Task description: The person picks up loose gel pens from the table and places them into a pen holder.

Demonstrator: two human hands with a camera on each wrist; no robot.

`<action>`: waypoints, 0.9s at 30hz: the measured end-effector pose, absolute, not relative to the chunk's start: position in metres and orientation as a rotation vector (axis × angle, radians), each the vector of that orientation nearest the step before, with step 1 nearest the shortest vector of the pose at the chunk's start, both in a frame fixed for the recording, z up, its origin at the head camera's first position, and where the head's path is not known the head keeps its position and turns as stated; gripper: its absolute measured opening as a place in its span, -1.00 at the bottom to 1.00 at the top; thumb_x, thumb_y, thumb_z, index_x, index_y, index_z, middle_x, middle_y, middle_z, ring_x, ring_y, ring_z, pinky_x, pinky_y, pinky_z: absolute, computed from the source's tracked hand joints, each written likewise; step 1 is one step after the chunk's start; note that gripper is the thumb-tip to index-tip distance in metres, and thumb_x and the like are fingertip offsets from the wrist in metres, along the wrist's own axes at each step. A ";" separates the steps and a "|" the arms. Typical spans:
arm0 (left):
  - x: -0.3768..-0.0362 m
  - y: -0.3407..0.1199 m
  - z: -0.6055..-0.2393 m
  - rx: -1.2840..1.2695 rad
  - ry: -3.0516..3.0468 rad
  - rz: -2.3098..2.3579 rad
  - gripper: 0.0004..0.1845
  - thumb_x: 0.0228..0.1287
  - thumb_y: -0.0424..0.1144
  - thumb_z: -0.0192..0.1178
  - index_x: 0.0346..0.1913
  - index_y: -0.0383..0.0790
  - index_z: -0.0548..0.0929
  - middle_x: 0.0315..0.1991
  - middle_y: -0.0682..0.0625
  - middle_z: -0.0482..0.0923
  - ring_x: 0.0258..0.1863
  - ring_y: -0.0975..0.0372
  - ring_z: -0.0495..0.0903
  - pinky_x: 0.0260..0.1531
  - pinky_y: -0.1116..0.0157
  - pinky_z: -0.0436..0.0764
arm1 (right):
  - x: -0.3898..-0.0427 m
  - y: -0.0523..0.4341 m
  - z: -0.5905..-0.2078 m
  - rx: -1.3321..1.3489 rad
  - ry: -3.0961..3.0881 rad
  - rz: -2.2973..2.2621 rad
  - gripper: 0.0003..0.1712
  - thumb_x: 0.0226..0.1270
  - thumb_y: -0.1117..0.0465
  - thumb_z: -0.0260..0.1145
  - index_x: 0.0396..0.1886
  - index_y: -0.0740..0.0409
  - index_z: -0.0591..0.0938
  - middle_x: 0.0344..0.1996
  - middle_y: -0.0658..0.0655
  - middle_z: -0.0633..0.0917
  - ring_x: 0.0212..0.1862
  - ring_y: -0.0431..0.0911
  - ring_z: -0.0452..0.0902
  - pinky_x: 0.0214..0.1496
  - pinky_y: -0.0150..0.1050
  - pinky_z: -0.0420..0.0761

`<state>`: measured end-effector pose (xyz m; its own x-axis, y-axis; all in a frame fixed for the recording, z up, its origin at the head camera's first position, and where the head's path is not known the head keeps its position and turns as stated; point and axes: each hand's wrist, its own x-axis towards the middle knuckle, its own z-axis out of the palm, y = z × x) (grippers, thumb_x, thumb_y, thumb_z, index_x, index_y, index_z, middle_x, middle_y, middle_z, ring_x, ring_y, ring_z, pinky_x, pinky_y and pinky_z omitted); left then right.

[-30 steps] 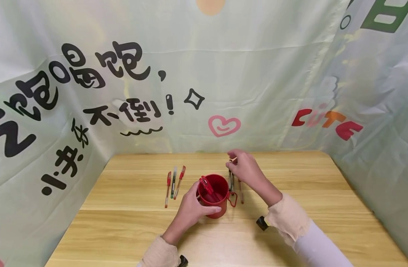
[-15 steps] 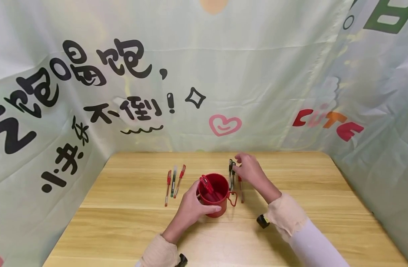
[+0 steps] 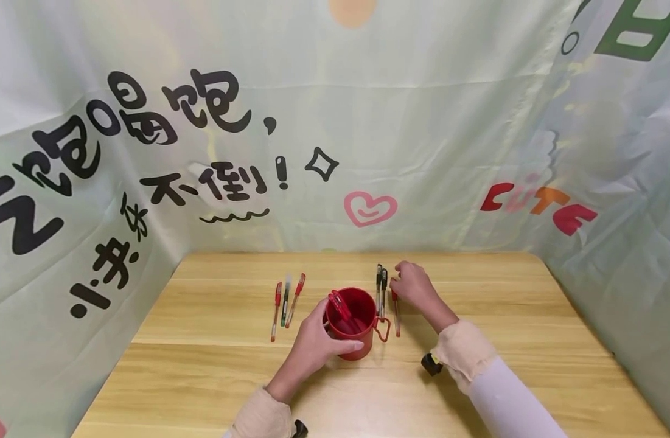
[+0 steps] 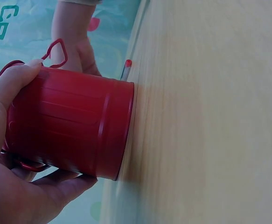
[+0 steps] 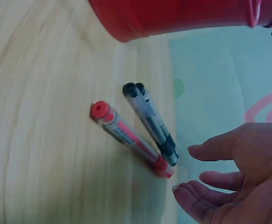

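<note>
My left hand (image 3: 315, 342) grips a red metal cup (image 3: 352, 331) that stands upright on the wooden table (image 3: 510, 365); in the left wrist view the thumb and fingers of this hand (image 4: 10, 140) wrap the cup (image 4: 75, 126). Red pens (image 3: 340, 306) stand inside it. Just right of the cup lie two black pens (image 3: 380, 285) and a red pen (image 3: 395, 315). My right hand (image 3: 412, 286) is low at the far end of the red pen. In the right wrist view its fingers (image 5: 219, 186) are spread and hold nothing, close to the red pen (image 5: 126, 137) and the black pens (image 5: 152, 122).
Three more pens (image 3: 285, 302), two red and one dark, lie side by side to the left of the cup. Printed fabric walls (image 3: 367, 121) close the table in at the back and on both sides. The cup's wire handle (image 3: 383, 329) points right, toward the red pen.
My right hand has dropped and shifted right, from above the black pens to beside them near the red pen. The left hand and the cup have stayed put.
</note>
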<state>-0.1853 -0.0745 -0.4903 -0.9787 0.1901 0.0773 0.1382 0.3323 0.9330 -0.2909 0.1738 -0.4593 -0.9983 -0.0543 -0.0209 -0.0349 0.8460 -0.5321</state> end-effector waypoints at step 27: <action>-0.185 -0.074 -0.493 0.308 2.527 1.769 0.03 -0.15 0.02 0.71 0.45 0.02 0.42 0.29 0.07 0.60 0.29 0.10 0.56 0.11 0.14 0.74 | -0.300 0.178 -0.477 0.022 2.925 -0.816 -0.58 0.14 0.47 0.16 -0.73 -0.02 0.25 -0.72 -0.04 0.16 -0.61 -0.16 0.08 -0.54 -0.31 0.23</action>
